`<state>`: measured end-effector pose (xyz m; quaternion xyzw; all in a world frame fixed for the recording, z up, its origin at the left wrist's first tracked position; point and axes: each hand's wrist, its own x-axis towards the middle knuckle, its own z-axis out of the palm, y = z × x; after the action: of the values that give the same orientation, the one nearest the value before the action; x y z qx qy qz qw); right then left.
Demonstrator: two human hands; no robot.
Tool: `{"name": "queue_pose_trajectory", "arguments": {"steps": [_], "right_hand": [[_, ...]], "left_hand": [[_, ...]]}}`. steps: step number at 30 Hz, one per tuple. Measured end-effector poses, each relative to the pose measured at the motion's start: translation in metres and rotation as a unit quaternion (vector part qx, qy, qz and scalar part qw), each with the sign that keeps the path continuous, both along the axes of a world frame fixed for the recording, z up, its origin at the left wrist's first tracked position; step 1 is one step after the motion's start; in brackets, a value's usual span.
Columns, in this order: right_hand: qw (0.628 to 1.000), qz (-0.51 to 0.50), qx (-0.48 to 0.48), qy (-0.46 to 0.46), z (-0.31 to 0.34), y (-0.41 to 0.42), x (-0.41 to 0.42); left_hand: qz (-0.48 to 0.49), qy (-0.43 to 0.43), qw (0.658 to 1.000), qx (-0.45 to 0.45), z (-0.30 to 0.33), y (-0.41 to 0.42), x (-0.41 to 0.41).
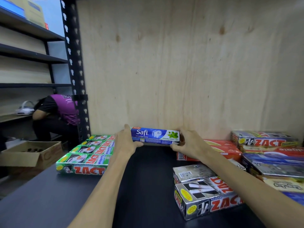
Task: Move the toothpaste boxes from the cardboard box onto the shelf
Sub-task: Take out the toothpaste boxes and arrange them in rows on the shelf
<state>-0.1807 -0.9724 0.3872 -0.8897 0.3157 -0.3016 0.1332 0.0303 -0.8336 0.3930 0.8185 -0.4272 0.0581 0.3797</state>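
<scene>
Plywood back panel [181,63]; black slotted upright [74,63]; dark racks [29,56] at L.

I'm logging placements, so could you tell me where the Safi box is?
Centre rear of the shelf, the Safi box sits against the plywood back, held between left hand and right hand.

Both hands [127,140] [189,143] outstretched, fingers curled

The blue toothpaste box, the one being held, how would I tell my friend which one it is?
Look at the dark shelf with the pale wooden back wall. Right at the back, in the middle, the left hand and right hand hold one long box by its ends: the blue toothpaste box. It says Safi with green mint leaves, while the green boxes and silver boxes beside it say Zact.
</scene>
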Motion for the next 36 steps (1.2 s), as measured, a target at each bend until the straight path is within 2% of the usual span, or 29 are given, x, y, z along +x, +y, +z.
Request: {"name": "queue_pose_trajectory", "arguments": {"steps": [5, 12, 17, 22, 27, 36], "right_hand": [[0.999, -0.028, -0.017, 0.010, 0.001, -0.004, -0.005], [0.997, -0.074, -0.028, 0.016, 0.003, 0.000, -0.009], [0.998, -0.052, -0.034, 0.005, 0.004, -0.002, -0.008], [0.998, -0.047, -0.048, 0.002, 0.009, 0.000, -0.008], [0.988, -0.064, -0.117, 0.081, 0.018, 0.002, -0.007], [0.992, -0.020, -0.078, 0.095, 0.003, 0.002, -0.032]], "left_hand": [[-0.014, -0.009, 1.000, -0.015, -0.002, -0.005, -0.001], [-0.007, -0.007, 1.000, 0.018, -0.006, -0.012, -0.004], [0.022, -0.070, 0.996, 0.053, -0.005, -0.013, -0.009], [0.050, -0.080, 0.994, 0.051, -0.004, -0.012, -0.014], [0.074, -0.112, 0.989, 0.068, -0.006, -0.012, -0.016], [0.083, -0.152, 0.982, 0.070, -0.010, -0.013, -0.018]]}}
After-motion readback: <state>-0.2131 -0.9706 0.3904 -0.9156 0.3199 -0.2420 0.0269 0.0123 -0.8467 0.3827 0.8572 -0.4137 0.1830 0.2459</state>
